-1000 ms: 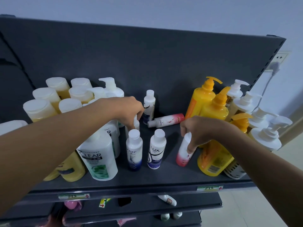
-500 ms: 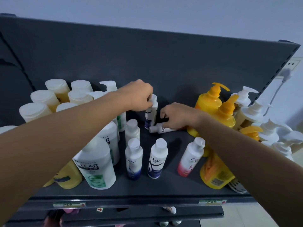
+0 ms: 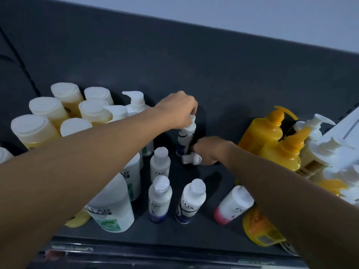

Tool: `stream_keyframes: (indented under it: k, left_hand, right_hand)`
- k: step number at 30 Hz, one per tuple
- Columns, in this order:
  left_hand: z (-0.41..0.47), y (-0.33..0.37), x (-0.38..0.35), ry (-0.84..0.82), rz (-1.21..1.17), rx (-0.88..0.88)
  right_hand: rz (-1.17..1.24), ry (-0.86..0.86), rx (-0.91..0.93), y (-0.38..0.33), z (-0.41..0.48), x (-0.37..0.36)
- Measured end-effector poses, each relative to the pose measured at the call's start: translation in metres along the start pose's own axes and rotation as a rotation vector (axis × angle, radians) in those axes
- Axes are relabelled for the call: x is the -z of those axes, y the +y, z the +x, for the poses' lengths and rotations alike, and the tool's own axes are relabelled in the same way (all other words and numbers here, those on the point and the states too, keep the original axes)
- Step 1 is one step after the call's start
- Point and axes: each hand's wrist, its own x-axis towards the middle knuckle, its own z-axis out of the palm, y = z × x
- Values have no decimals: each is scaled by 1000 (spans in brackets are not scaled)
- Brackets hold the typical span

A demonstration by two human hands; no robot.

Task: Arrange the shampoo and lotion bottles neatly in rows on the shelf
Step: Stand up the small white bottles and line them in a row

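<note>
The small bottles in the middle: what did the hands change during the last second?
The right hand let go of the pink-bottomed bottle, now standing alone, and reached back to grip the lying Dove bottle. The left hand moved back to the rear bottle's cap. Front Dove and Lux stayed.

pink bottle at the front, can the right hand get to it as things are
Probably not at once: the right hand is shut on a fallen bottle further back. The pink bottle stands just under that forearm, nothing blocking it.

- I see a small white bottle (image 3: pixel 185 136) with a navy base upright at the shelf (image 3: pixel 213 235) back.
- A small Dove bottle (image 3: pixel 192 159) lies on its side just before it.
- Three more small bottles stand up front.
</note>
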Motion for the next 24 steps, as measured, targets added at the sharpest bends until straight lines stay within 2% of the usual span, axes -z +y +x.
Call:
stream_keyframes:
  k: [4, 9, 13, 19, 24]
  left_hand:
    - [5, 1, -5, -9, -6, 9]
    - [6, 1, -8, -1, -3, 60]
    - [0, 1, 3, -44, -32, 85]
    - [-14, 16, 10, -115, -58, 110]
    - [-31, 37, 10, -174, -52, 74]
  right_hand:
    - [-206, -6, 89, -14, 4, 1]
    - [-275, 45, 129, -15, -16, 15]
    - [-158, 135, 27, -3, -45, 32]
    - [27, 144, -213, 14, -88, 45]
    - [189, 165, -299, 15, -113, 30]
